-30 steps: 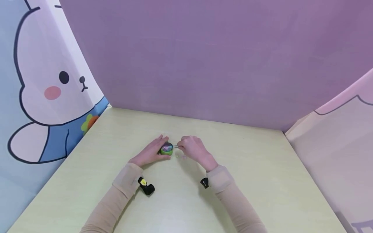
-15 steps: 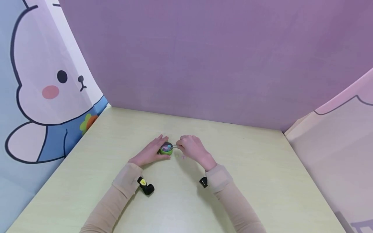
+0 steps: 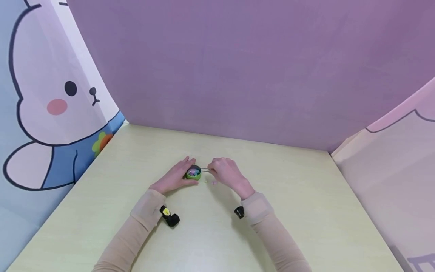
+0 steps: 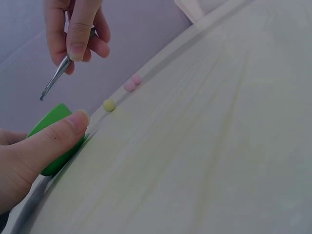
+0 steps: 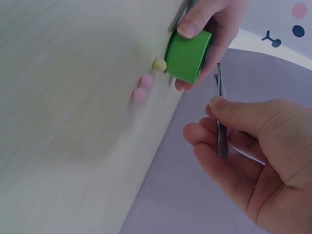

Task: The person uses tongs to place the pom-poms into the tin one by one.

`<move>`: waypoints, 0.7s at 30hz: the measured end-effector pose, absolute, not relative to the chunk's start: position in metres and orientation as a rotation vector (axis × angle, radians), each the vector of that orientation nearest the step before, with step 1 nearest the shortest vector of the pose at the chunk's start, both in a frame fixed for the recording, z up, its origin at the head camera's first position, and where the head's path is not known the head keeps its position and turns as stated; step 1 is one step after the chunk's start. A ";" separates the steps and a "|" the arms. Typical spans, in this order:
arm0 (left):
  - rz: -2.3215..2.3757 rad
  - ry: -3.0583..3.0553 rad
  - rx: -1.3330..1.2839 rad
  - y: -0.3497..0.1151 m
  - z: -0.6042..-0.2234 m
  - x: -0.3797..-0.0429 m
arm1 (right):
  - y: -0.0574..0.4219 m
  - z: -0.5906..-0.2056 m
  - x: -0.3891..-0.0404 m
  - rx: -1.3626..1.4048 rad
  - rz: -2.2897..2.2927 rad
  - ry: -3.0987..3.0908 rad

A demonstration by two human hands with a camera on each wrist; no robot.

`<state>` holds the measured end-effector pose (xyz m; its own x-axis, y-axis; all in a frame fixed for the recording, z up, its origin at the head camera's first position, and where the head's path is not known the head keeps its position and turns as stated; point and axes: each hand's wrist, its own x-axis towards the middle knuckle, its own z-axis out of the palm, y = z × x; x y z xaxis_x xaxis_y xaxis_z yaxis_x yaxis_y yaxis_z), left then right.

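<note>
My left hand (image 3: 175, 176) holds a small green cup (image 5: 189, 56) upright on the table, its thumb on one side and fingers on the other. Pink and teal bits (image 3: 193, 172) show inside the cup in the head view. My right hand (image 3: 225, 173) pinches metal tweezers (image 4: 57, 76) between thumb and fingers, pointing toward the cup. Their tips are slightly apart near the rim, with nothing visible between them in either wrist view. Beside the cup lie a yellow ball (image 4: 108, 105) and two pink balls (image 5: 143, 88), the pink ones side by side.
The pale wooden table (image 3: 204, 234) stretches around both arms. A purple backdrop (image 3: 231, 75) rises at its far edge. Printed panels stand on either side, the left one bearing a cartoon animal (image 3: 57, 87). Black wrist-worn devices (image 3: 171, 218) sit by the cuffs.
The tweezers have drawn slightly to the right, and their prongs look wider apart. A teal bit that showed at their tips now appears lower, in the cup. The left hand holds its place.
</note>
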<state>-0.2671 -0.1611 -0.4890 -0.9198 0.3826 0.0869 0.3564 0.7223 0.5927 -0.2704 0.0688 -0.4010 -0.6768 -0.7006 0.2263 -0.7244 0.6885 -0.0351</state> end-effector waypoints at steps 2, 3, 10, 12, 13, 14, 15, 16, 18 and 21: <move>0.968 2.878 0.616 -0.161 -0.489 -0.267 | 0.072 -0.401 -0.270 1.146 0.166 -2.702; 0.963 2.878 0.614 -0.161 -0.488 -0.268 | 0.073 -0.401 -0.270 1.141 0.161 -2.704; 0.953 2.879 0.621 -0.162 -0.489 -0.268 | 0.085 -0.400 -0.267 1.104 0.132 -2.719; 0.952 2.880 0.617 -0.162 -0.488 -0.268 | 0.089 -0.401 -0.266 1.098 0.128 -2.717; 0.952 2.881 0.618 -0.162 -0.488 -0.268 | 0.091 -0.402 -0.266 1.098 0.127 -2.713; 0.949 2.881 0.615 -0.162 -0.488 -0.268 | 0.093 -0.402 -0.265 1.096 0.129 -2.711; 0.946 2.883 0.615 -0.162 -0.487 -0.267 | 0.096 -0.402 -0.264 1.098 0.130 -2.706; 0.943 2.883 0.614 -0.161 -0.487 -0.267 | 0.098 -0.402 -0.263 1.098 0.131 -2.702; 0.938 2.885 0.616 -0.160 -0.486 -0.267 | 0.103 -0.403 -0.261 1.099 0.133 -2.701; 0.937 2.884 0.617 -0.160 -0.486 -0.266 | 0.107 -0.404 -0.258 1.107 0.132 -2.705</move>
